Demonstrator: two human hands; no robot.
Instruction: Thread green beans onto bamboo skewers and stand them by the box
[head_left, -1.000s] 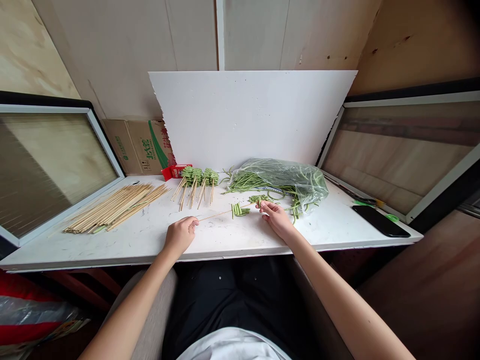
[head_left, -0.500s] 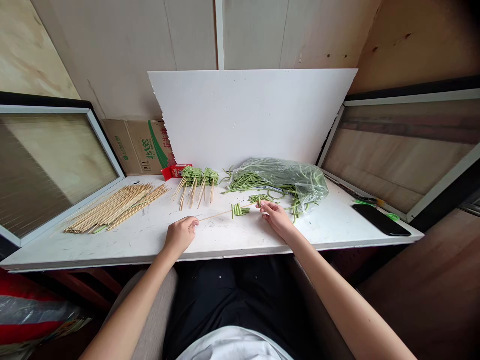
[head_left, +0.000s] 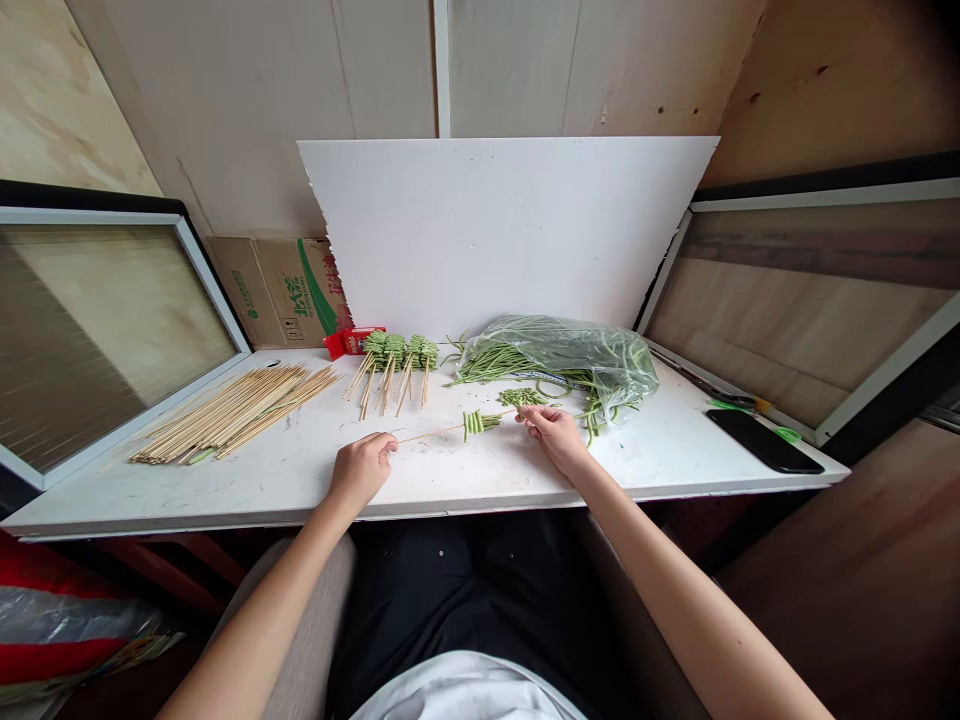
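My left hand (head_left: 363, 468) is closed around the blunt end of a thin bamboo skewer (head_left: 427, 435). Several short lengths of green long bean (head_left: 474, 425) are threaded side by side along its right part. At the skewer's right end, my right hand (head_left: 551, 430) is closed in a pinch on a small piece of long bean, mostly hidden by the fingertips. Just behind that hand lies a small pile of cut bean pieces (head_left: 517, 397). A clear plastic bag (head_left: 607, 350) of whole long beans (head_left: 491, 362) rests farther back.
Several finished bean skewers (head_left: 401, 352) lie at the back beside a red box (head_left: 346, 343). Loose bamboo skewers (head_left: 232, 415) are heaped on the left. A black phone (head_left: 763, 441) and scissors (head_left: 720, 392) lie on the right. A white board (head_left: 510, 235) stands behind the white table (head_left: 450, 490).
My right fingers have shifted slightly at the skewer's end, and the bean piece between them shows less than before. My left hand keeps its hold and place.
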